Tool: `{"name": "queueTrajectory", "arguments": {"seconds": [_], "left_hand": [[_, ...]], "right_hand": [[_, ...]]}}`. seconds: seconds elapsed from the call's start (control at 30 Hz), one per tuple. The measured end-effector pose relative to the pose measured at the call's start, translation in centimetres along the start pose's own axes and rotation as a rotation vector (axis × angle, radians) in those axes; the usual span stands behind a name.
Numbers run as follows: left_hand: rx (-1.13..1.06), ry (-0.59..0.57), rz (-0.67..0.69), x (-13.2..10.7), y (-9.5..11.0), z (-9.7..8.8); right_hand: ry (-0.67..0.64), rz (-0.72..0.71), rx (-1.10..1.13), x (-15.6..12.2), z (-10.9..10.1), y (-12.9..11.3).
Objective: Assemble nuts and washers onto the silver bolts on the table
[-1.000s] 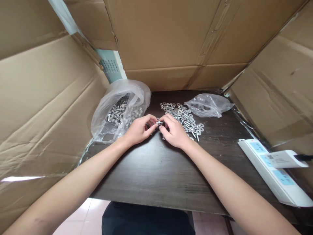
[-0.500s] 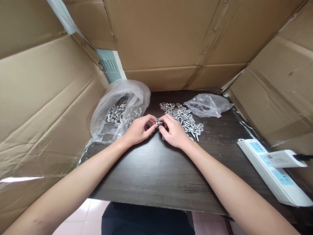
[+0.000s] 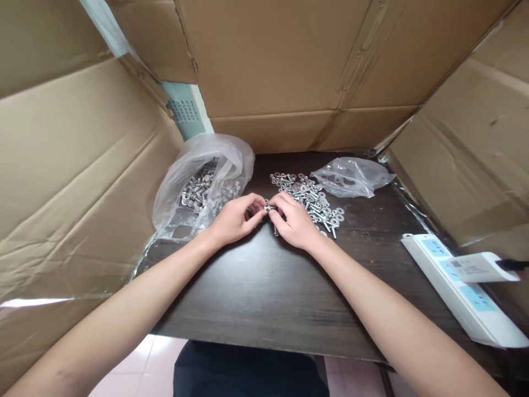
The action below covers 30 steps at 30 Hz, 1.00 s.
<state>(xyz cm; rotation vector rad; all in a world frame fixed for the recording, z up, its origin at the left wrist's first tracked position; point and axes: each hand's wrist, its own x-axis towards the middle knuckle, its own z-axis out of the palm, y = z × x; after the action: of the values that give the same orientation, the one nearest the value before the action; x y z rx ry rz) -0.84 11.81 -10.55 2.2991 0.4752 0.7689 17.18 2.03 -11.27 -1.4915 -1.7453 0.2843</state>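
Head: fingers (image 3: 283, 199) closed on bolt (image 3: 266, 208)

Cardbd walls (image 3: 281, 60) rnd dk tbl (image 3: 256, 298); pink tile flr (image 3: 157, 366).

The head view looks from above the near side of the table (image 3: 264, 292), facing forward and down. It sits fairly close, with left hand (image 3: 235, 221) and right hand (image 3: 294, 221) mid-view, and reaches from lap (image 3: 250, 370), near, to cardboard (image 3: 281, 66), far.
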Motion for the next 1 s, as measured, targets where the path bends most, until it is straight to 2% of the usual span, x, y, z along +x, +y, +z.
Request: {"name": "queueTrajectory", "arguments": {"seconds": [0.43,1.0], "left_hand": [[0.016,0.005,0.002,0.03,-0.03,-0.03],[-0.004,0.006,-0.001,0.03,0.05,-0.01]], "right_hand": [[0.053,-0.026,0.068,-0.16,0.04,0.02],[0.012,0.009,0.000,-0.05,0.17,0.16]]}}
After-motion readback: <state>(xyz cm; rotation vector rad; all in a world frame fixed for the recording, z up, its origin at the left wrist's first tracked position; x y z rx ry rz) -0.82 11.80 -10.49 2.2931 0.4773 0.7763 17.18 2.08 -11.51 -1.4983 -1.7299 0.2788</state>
